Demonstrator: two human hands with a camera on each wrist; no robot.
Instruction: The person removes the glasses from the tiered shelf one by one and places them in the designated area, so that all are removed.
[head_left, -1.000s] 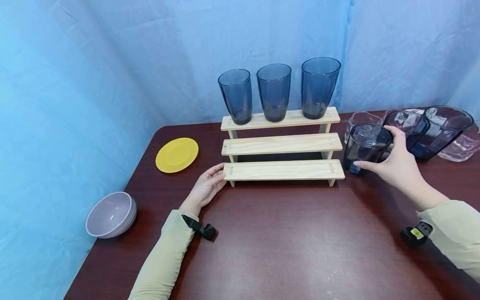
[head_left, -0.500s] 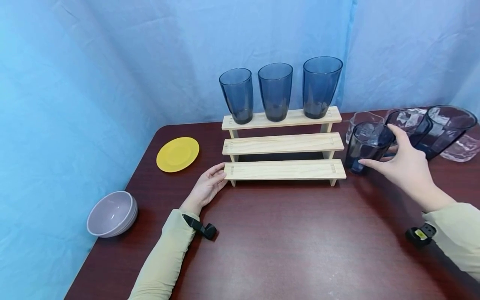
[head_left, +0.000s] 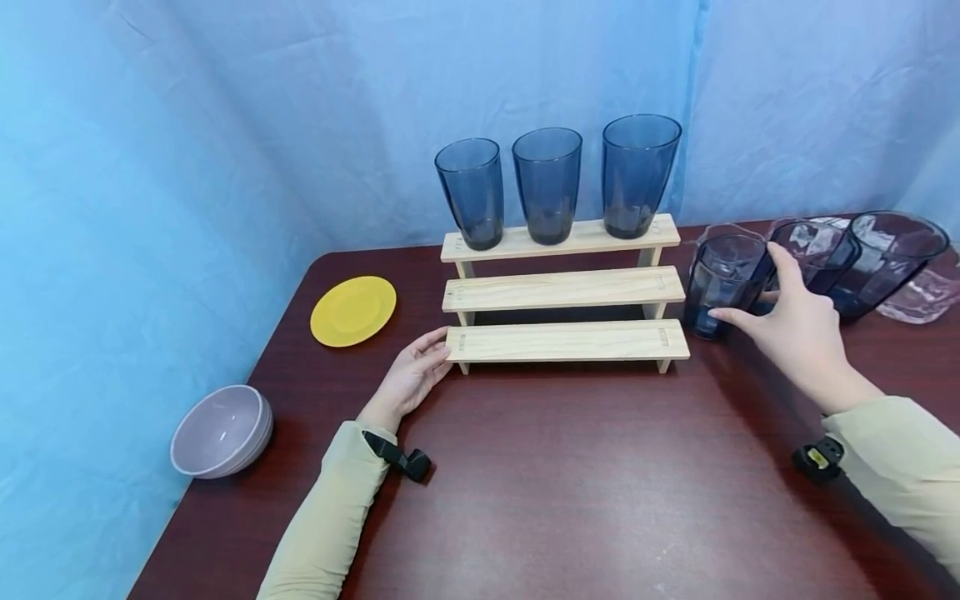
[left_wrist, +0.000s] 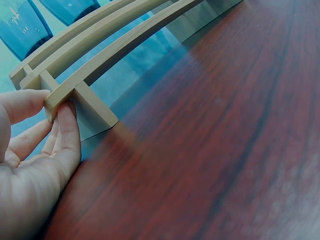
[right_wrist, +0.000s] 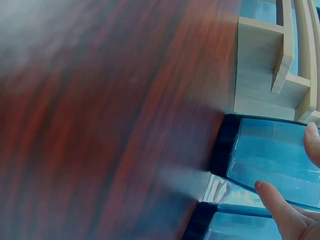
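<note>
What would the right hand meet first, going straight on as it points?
Likely the tall, tapered dark-blue glass tumbler that the right hand reaches around; depth leaves any gap to the palm unclear.

Surface finishes around the tiered stand [head_left: 566,341].
Stand: pale bare wood, matt, fine-grained. On its top tier, tumblers [head_left: 547,187]: smooth, translucent, glossy, glass by look; dark tumbler [head_left: 712,283] just right of stand, same finish. Farther right, clear vessel [head_left: 918,300]: transparent, shiny. Left of stand, plate [head_left: 353,311]: smooth, plastic-looking; bowl [head_left: 217,429]: glossy. Beneath stand, table [head_left: 555,483]: wood-grained, polished sheen. Behind stand, curtain [head_left: 375,125]: creased cloth.
</note>
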